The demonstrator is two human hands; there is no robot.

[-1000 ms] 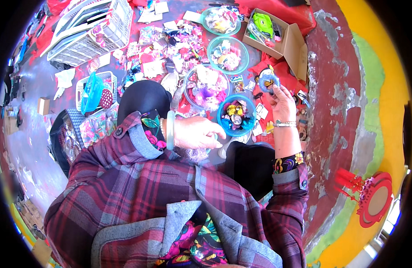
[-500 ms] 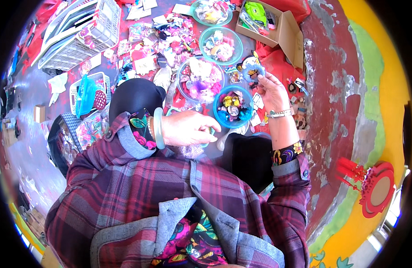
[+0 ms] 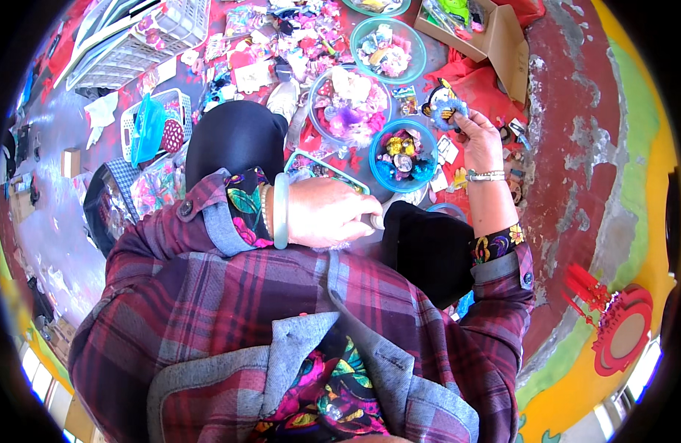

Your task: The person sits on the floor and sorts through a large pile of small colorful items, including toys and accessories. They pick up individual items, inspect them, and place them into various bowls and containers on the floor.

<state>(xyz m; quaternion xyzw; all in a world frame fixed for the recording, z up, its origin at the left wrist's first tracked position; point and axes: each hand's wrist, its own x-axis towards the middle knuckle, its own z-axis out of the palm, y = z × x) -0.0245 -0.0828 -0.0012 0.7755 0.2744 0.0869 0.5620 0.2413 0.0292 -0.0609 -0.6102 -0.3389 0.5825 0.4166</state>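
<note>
Right hand [image 3: 484, 140]: you pinch the fluffy blue ring [image 3: 439, 116] at your fingertips.
Left hand [image 3: 322, 213]: your fingers curl (whether around something, I cannot tell).
Blue bowl [image 3: 399, 184]: between your hands.
Cardboard box [image 3: 509, 63]: beyond your right hand.

Maroon plaid jacket [image 3: 281, 295], grey cuffs [image 3: 219, 226], pale bangle [image 3: 281, 211]

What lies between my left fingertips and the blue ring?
Mainly the blue bowl of trinkets, as the head view shows; the blue ring, in the right hand, is beyond it.
</note>
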